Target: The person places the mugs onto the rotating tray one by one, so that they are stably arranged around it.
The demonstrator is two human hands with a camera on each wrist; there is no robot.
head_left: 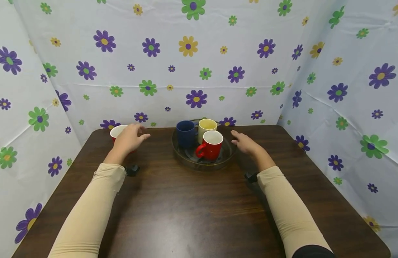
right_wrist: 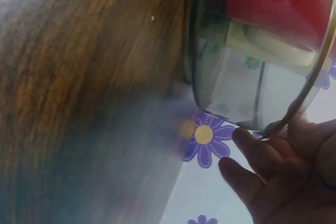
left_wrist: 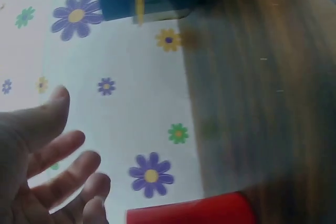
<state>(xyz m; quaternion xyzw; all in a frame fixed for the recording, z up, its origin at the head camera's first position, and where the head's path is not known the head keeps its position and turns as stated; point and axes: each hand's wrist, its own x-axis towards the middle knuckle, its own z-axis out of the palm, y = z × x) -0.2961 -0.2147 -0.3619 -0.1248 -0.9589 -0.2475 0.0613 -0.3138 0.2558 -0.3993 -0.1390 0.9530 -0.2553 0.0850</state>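
Watching the head view, I see the left hand (head_left: 129, 138), relaxed and empty, beside a red mug (head_left: 117, 131) near the tabletop's (head_left: 186, 208) back-left corner. The right hand (head_left: 248, 145), fingers loosely extended, apparently gripping nothing, is beside a glass dish (head_left: 202, 165) of mugs (head_left: 212, 145) near the back edge; I judge gentle, level handling of its rim wisest. The left wrist view reveals a finger-to-mug gap, hidden from the head view. The right wrist view shows fingers at the dish's clear wall; touching, I cannot tell.
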